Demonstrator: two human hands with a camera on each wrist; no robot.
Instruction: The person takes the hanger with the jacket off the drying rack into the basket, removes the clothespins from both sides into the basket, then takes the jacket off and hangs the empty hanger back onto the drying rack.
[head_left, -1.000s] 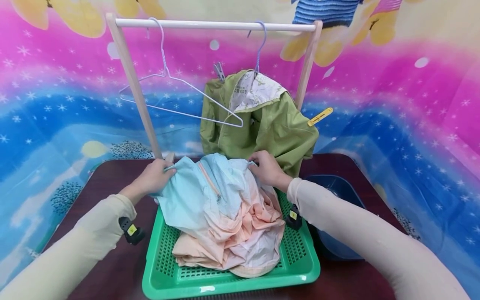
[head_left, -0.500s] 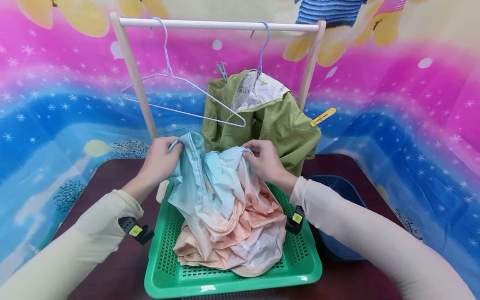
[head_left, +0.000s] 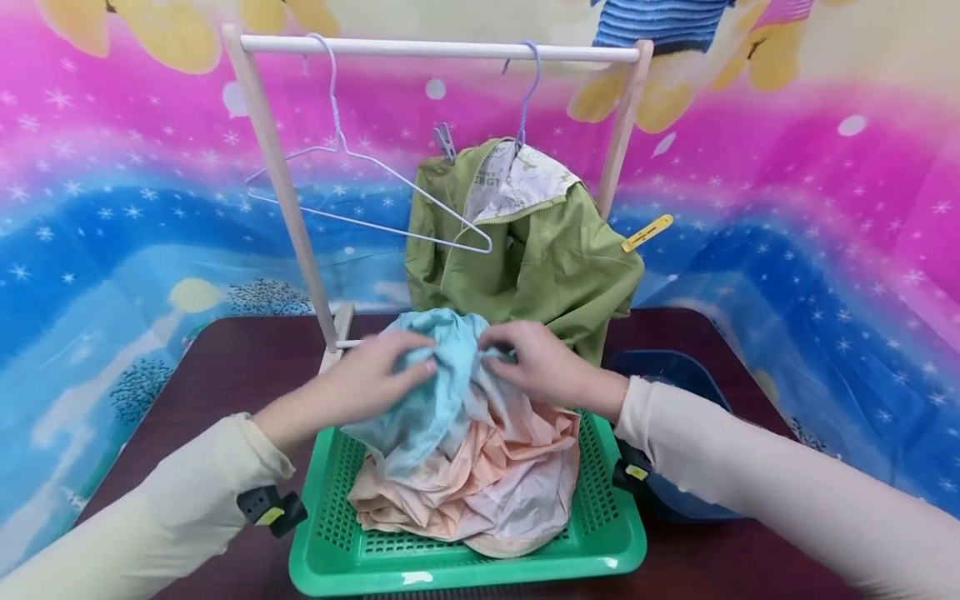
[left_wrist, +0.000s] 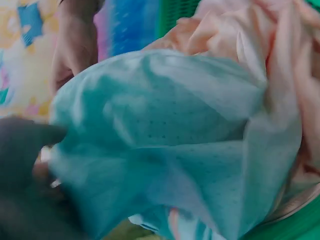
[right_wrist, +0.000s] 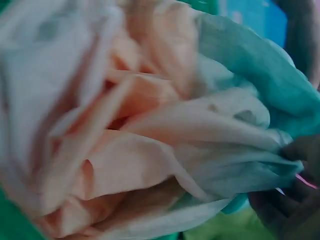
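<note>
A thin jacket (head_left: 435, 417), fading from turquoise to peach, lies crumpled in a green basket (head_left: 480, 575), its turquoise end raised and bunched. My right hand (head_left: 543, 362) pinches the turquoise edge. In the right wrist view, cloth gathers to a point at the fingers (right_wrist: 280, 200). My left hand (head_left: 371, 375) is at the turquoise part, thumb and fingers apart with their tips at the cloth. In the left wrist view, the left hand (left_wrist: 25, 160) is dark and blurred beside the turquoise cloth (left_wrist: 165, 120), which has rows of tiny holes.
Behind the basket stands a rack (head_left: 442, 48). On it hang a bare wire hanger (head_left: 375, 225) and a green jacket (head_left: 517, 258) with a grey clothespin (head_left: 444, 142) and a yellow clothespin (head_left: 647, 233). A dark blue bin (head_left: 675, 492) sits right of the basket on the table (head_left: 217, 375).
My left hand lifted the jacket's turquoise edge, then moved right and lower, close to the right hand, its fingers now parted. The turquoise end has folded inward; the orange zipper is hidden in the head view.
</note>
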